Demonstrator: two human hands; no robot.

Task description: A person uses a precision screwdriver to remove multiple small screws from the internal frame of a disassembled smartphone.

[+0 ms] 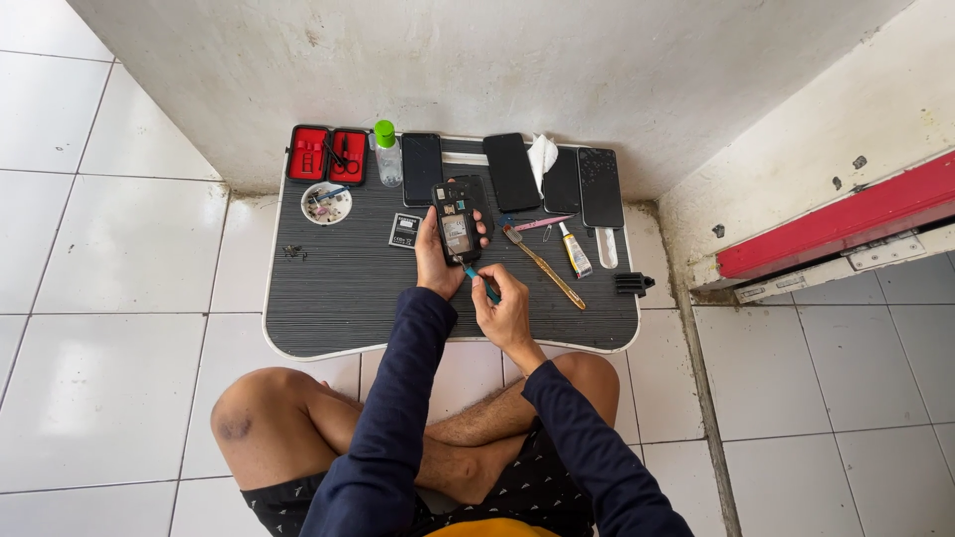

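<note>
Opened phone (457,223) held upright by left hand (435,261), teal tool (481,281) gripped by right hand (505,310) at its lower edge, above striped black mat (338,288), toothbrush (542,266) laid beside.

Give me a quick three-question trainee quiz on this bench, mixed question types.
1. True or false: the left hand holds the opened phone.
2. What does the right hand hold? A) toothbrush B) teal tool C) glue tube
3. Fill in: the green-capped bottle stands right beside the red ____.

Key:
1. True.
2. B: the teal tool points at the phone's lower edge; the toothbrush and glue tube lie on the tray.
3. Case: the open red tool case at the tray's far left.
</note>
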